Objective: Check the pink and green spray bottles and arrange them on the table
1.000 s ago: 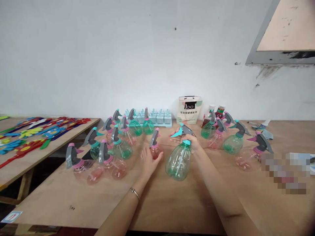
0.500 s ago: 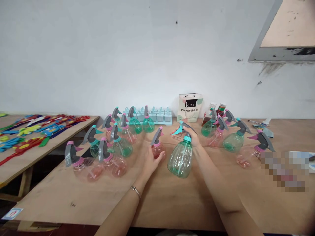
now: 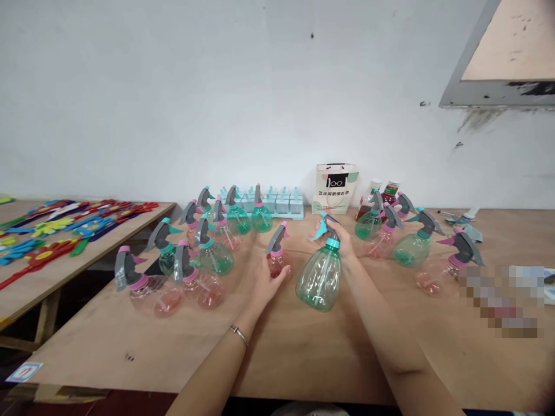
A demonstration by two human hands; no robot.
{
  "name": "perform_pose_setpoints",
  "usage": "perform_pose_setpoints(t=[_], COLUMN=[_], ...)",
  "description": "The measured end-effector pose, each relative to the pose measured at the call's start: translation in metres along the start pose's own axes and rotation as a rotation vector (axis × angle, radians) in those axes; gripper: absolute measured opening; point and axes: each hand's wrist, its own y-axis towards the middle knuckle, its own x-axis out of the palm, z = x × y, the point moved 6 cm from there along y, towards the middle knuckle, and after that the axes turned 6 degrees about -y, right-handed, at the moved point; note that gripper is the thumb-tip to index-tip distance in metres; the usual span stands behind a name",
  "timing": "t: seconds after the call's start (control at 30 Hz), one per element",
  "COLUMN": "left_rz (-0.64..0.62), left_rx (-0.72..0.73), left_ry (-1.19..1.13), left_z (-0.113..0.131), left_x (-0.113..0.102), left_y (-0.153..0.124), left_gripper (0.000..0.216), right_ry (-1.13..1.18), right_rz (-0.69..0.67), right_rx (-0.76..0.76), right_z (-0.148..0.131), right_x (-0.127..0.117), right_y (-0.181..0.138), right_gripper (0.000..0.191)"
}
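Note:
My right hand [image 3: 344, 247] is closed round the neck and grey trigger head of a clear green spray bottle [image 3: 319, 279], which it holds tilted a little above the wooden table [image 3: 303, 352]. My left hand [image 3: 265, 281] is wrapped round the lower body of a small pink spray bottle [image 3: 277, 260] that stands on the table just left of the green one. A thin bracelet [image 3: 238, 334] circles my left wrist.
Several pink and green spray bottles stand in a group at the left [image 3: 197, 260] and another group at the right [image 3: 411, 245]. A blue tray of moulds [image 3: 281, 205] and a white paper bag [image 3: 336, 188] sit by the wall. Coloured flat shapes [image 3: 56, 231] cover a second table at left.
My right hand has lifted the green bottle slightly and brought it more upright. My left hand has closed further round the pink bottle.

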Motion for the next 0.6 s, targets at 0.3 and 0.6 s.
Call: perform_pose_setpoints(t=[0.3, 0.6], left_rz=[-0.011, -0.019], left_rx=[-0.009, -0.009], left_ry=[-0.011, -0.019], left_z=[-0.0072, -0.0021], left_x=[0.0015, 0.0007], left_y=[-0.0003, -0.0006], left_gripper=[0.061, 0.057], right_ry=[-0.061, -0.110], right_rz=[-0.012, 0.036], right_rx=[0.040, -0.007], right_z=[-0.0005, -0.0023], right_x=[-0.0008, -0.0055], right_y=[-0.0023, -0.0011], right_gripper=[0.032, 0.030])
